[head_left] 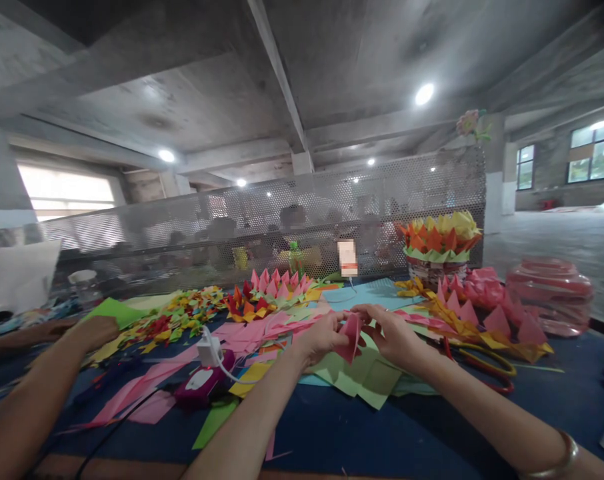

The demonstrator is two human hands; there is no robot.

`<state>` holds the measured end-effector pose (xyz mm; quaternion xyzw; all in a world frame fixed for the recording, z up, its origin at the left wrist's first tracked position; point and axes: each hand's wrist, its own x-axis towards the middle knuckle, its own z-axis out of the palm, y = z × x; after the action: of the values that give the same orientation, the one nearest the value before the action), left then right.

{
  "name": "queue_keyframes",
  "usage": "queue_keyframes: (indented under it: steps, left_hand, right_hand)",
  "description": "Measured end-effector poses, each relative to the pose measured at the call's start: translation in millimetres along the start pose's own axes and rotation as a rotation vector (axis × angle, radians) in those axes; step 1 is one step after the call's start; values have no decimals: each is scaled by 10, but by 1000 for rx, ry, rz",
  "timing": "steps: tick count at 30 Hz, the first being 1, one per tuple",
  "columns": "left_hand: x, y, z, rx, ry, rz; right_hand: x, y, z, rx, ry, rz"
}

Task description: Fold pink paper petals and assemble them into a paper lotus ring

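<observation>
In the middle of the table, a small folded piece of pink paper (351, 337) is held up between both hands. My left hand (326, 339) grips its left side, with thumb and fingers closed on it. The fingers of my right hand (386, 333) pinch at its upper right edge; some fingertips are hidden behind the paper. Beneath the hands lie pale green paper sheets (365, 377) and a light blue sheet (377, 293). Strips of pink paper (257, 333) spread to the left.
A purple power strip (202, 387) with a white charger (209, 348) stands left; red-and-yellow-handled scissors (487, 367) lie right. Behind are folded paper flowers (439, 240), a phone (348, 259) and a mesh partition (262, 220). A pink jar (552, 297) stands right. A co-worker's hand (97, 333) is at far left.
</observation>
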<state>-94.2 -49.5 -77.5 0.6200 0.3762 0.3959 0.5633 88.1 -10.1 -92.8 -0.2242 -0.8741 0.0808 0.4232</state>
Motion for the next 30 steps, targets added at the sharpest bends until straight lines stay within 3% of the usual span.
queue_keyframes:
  steps: [4, 9, 20, 30]
  left_hand:
    - [20, -7, -18, -7, 142, 63]
    - [24, 22, -42, -66, 257, 68]
    - [39, -32, -95, -93, 205, 72]
    - [48, -42, -113, -71, 249, 64]
  right_hand:
    - [17, -69, -47, -31, 47, -90]
    - [3, -75, -58, -103, -3, -117]
    - [2, -58, -44, -105, -18, -134]
    - [5, -49, -38, -85, -18, -152]
